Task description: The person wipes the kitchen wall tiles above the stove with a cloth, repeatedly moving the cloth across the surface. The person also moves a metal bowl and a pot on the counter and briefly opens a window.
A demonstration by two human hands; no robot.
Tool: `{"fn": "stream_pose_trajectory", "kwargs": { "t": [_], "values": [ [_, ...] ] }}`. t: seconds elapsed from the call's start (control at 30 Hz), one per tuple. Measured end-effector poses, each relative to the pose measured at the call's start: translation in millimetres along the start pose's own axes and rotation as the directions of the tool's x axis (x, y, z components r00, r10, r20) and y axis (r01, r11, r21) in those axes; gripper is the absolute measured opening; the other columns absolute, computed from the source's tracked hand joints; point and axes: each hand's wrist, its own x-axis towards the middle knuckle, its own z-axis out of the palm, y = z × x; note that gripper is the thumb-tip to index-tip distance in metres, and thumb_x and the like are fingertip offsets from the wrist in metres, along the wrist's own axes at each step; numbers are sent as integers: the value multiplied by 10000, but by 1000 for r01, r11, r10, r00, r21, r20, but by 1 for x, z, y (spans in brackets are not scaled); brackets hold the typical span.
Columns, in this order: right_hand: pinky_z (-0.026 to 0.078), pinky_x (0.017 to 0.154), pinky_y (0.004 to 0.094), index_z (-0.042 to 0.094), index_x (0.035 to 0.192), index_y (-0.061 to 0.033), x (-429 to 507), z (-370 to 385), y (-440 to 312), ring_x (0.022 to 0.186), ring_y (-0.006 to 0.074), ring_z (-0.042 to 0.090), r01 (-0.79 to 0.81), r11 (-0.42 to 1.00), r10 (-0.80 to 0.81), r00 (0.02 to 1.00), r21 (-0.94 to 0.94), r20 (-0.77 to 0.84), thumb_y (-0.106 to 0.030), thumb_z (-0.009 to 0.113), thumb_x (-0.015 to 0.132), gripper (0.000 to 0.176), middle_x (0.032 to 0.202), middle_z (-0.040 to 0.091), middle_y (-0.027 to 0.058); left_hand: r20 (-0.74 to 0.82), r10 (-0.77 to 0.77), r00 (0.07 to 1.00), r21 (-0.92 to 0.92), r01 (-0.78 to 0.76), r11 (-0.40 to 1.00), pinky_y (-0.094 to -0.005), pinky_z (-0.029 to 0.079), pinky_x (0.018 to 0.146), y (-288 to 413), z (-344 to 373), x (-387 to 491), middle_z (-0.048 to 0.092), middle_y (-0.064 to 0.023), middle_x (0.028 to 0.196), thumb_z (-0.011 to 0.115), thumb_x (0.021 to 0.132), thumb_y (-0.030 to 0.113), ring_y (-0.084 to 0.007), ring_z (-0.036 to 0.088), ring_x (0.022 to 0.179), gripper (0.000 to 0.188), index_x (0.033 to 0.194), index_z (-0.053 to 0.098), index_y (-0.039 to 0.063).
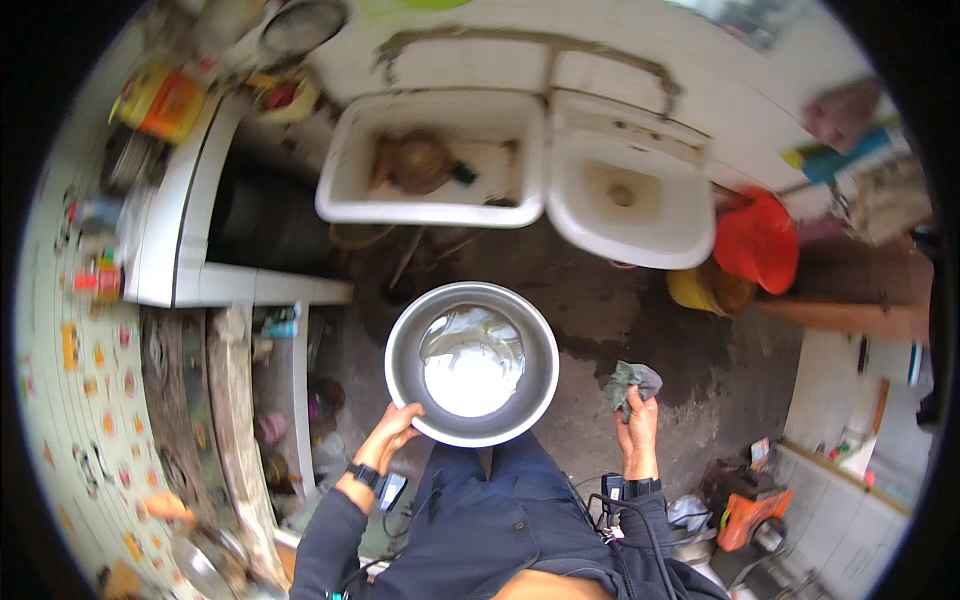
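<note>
A round stainless steel basin [472, 435] is held out in front of my legs, with a shiny, reflective bottom. My left hand [400, 427] grips its rim at the lower left, thumb on the upper edge. To the right of the basin, apart from it, my right hand [637, 427] holds a bunched grey-green cloth [632, 384]. Beyond the basin, a rectangular white sink [431, 216] has a round brownish object [421, 161] in it. Beside that sink stands a rounded white washbasin [630, 251] with a little murky residue or water around its drain.
Right of the washbasin are a red plastic basin [765, 240] and a yellow bucket [694, 291]. A white tiled counter [161, 247] and shelves stand on the left. An orange machine [754, 517] sits at lower right. The concrete floor [592, 300] has dark wet-looking patches.
</note>
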Motion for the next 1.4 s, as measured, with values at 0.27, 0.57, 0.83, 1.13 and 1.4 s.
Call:
{"fn": "stream_pose_trajectory", "kwargs": {
  "t": [0.27,0.57,0.83,1.13,1.4],
  "values": [
    [415,652,253,615,1134,-204,-22,25,32,827,68,598,-208,912,152,972,-353,-181,-221,686,963,186,985,667,-85,-179,-108,978,-390,31,920,-480,632,812,-130,-86,98,642,-171,1107,582,843,-2,-320,699,948,431,1262,504,-66],
    [474,746,288,612,1163,-166,-33,48,75,888,114,639,-185,868,162,983,-461,-89,-159,656,976,192,1011,690,-37,-273,-190,943,-607,-16,794,-516,659,742,-121,-150,283,572,-278,1155,515,892,47,-462,690,933,362,1185,466,-159],
    [547,736,328,605,1117,-119,-37,39,117,830,173,662,-226,847,108,960,-481,-260,-52,612,985,148,999,685,29,-251,-363,897,-589,156,793,-430,668,670,-5,-201,381,520,-250,1287,469,963,131,-487,684,924,454,1364,405,-73],
    [555,756,347,592,1094,-95,-53,48,145,845,192,659,-231,851,70,939,-471,-335,-70,639,983,123,975,674,44,-309,-459,833,-639,175,749,-541,651,692,45,-204,390,460,-259,1430,423,1033,163,-351,718,1008,483,1481,339,5],
    [552,810,338,615,1139,-80,-60,59,158,893,189,671,-202,871,85,959,-447,-269,-38,616,990,155,1020,695,55,-263,-415,871,-687,133,714,-607,629,749,60,-222,385,434,-230,1418,432,1031,144,-345,684,1067,444,1431,350,-31]
  ]
}}
